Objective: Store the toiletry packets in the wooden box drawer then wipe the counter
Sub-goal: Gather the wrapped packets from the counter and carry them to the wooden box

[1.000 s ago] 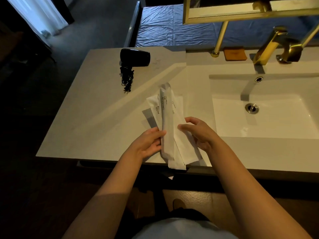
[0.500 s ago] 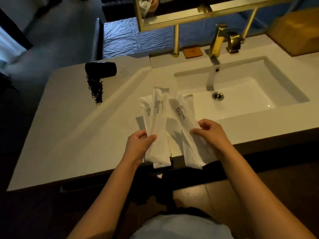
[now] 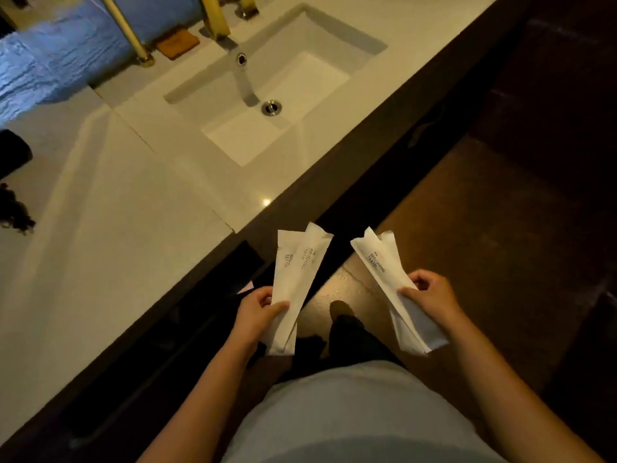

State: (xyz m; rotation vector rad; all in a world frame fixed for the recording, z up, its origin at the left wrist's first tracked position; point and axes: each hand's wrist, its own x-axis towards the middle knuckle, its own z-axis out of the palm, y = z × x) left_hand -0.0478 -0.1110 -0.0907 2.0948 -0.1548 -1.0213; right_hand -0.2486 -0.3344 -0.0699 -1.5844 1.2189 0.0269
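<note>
Pinching from both sides, the left hand (image 3: 257,315) has its thumb laid across the front of 2 white toiletry packets (image 3: 293,282) while the other fingers curl behind them, so the grip is closed on the lower half of the pair. These 2 packets overlap and fan slightly apart at their upper ends, both printed with dark lettering that reads as "BRUSHING TEETH" on the front one. The right hand (image 3: 434,299) is likewise closed, thumb on top and fingers folded underneath, around a second bunch of packets (image 3: 387,279); 1 lettered packet faces up and at least 1 more edge shows behind it, though the exact count cannot be told. Both bunches are held in the air off the near edge of the counter (image 3: 110,248), over the brown floor (image 3: 467,202), and the 2 hands are well apart from each other.

Bare forearms run back from the hands to a light grey shirt (image 3: 360,412). On the counter, the white rectangular sink (image 3: 320,38) lies beyond the packets, with a round drain (image 3: 271,106) in its basin. A gold tap (image 3: 217,18) rises at the far side of the sink, and a small brown tray (image 3: 177,45) sits just left of it. At the counter's left end a black object (image 3: 13,158) is cut off by the frame edge.
</note>
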